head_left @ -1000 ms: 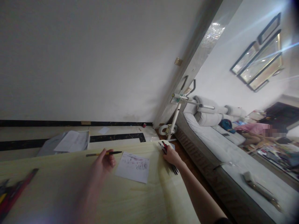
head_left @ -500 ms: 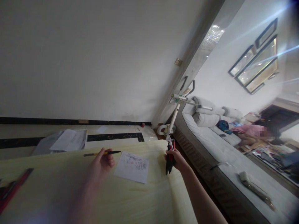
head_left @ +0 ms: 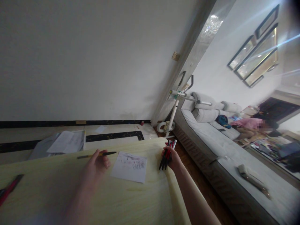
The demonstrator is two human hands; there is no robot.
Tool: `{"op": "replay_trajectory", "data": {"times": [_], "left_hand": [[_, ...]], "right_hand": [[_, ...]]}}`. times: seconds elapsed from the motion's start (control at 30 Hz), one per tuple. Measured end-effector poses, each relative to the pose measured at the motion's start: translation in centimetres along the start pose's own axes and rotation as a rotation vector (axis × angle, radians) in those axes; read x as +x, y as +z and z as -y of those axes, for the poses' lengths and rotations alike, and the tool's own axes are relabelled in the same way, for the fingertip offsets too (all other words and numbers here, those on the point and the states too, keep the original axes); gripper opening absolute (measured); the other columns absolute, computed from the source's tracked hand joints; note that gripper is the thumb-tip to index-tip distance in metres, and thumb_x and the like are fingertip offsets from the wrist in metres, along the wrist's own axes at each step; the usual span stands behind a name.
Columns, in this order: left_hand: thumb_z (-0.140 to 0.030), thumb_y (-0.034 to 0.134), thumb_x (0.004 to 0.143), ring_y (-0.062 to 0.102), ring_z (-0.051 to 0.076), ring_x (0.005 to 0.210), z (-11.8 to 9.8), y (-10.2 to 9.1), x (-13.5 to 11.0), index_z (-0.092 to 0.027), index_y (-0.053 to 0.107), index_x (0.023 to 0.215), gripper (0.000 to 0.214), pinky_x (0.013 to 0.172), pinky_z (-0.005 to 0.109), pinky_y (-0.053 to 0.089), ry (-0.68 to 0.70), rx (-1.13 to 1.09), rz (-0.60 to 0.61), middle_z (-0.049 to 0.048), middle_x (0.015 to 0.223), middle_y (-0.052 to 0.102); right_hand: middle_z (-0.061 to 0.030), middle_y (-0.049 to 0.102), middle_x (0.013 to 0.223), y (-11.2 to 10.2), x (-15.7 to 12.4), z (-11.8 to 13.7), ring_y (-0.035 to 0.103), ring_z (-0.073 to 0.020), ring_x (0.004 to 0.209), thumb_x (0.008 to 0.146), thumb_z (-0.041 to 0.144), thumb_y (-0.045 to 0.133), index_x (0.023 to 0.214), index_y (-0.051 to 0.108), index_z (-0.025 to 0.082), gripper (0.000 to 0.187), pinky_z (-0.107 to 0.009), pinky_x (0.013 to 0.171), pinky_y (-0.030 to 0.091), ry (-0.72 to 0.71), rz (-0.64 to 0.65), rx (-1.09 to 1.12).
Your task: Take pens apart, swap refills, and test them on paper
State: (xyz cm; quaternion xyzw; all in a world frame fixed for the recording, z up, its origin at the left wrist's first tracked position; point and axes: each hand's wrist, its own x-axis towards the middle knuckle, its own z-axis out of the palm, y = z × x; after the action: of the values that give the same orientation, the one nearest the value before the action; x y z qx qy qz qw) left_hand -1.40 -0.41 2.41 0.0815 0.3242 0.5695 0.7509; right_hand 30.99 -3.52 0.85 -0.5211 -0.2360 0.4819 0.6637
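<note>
Yellow surface: right hand grips pens, left hand 1 pen.

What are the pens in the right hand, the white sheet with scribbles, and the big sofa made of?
Pens in the right hand: probably plastic, with slim black and red bodies, though too small to be sure. 
White sheet: looks like paper, matte and thin, with dark marks. 
Sofa: perhaps fabric or leather; it has padded, pale cushions and dark edging.

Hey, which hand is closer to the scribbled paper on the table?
Left. The left hand, holding a pen, is just left of the paper; the right hand, gripping several pens, is farther off to its right.
</note>
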Motion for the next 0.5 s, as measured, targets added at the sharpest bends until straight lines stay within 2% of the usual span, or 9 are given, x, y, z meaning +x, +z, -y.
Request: {"op": "replay_trajectory", "data": {"times": [0.17,0.33,0.4,0.5], "left_hand": [[-0.020,0.048,0.079,0.042,0.008,0.042,0.0,-0.1,0.2,-0.010,0.062,0.069,0.020,0.038,0.020,0.037,-0.008,0.006,0.019,0.0010,0.048,0.047],[-0.020,0.049,0.079,0.043,0.009,0.043,0.1,-0.5,0.5,-0.010,0.063,0.070,0.019,0.039,0.020,0.037,-0.014,-0.003,0.044,0.0009,0.048,0.047],[-0.020,0.049,0.078,0.043,0.009,0.043,0.1,-0.7,0.5,-0.010,0.063,0.071,0.019,0.040,0.020,0.037,-0.012,-0.008,0.054,0.0010,0.049,0.048],[-0.021,0.051,0.078,0.044,0.009,0.044,0.2,-0.9,0.5,-0.010,0.063,0.073,0.017,0.040,0.020,0.037,-0.016,-0.019,0.058,0.0007,0.049,0.048]], "right_hand": [[0.0075,0.051,0.060,0.9,-0.3,0.2,0.053,-0.0093,0.047,0.062,0.022,0.067,0.099,0.045,0.021,0.042,-0.022,0.044,0.045,-0.099,0.001,-0.008],[0.0069,0.052,0.062,2.2,-1.5,1.0,0.051,-0.0079,0.044,0.065,0.024,0.066,0.100,0.046,0.020,0.041,-0.019,0.041,0.040,-0.354,-0.077,-0.122],[0.0066,0.052,0.063,3.2,-2.4,1.3,0.051,-0.0077,0.045,0.066,0.025,0.066,0.100,0.046,0.019,0.041,-0.019,0.041,0.040,-0.422,-0.120,-0.168],[0.0060,0.052,0.063,5.5,-3.8,1.5,0.051,-0.0078,0.047,0.068,0.026,0.064,0.099,0.046,0.018,0.037,-0.019,0.042,0.040,-0.488,-0.120,-0.202]]}}
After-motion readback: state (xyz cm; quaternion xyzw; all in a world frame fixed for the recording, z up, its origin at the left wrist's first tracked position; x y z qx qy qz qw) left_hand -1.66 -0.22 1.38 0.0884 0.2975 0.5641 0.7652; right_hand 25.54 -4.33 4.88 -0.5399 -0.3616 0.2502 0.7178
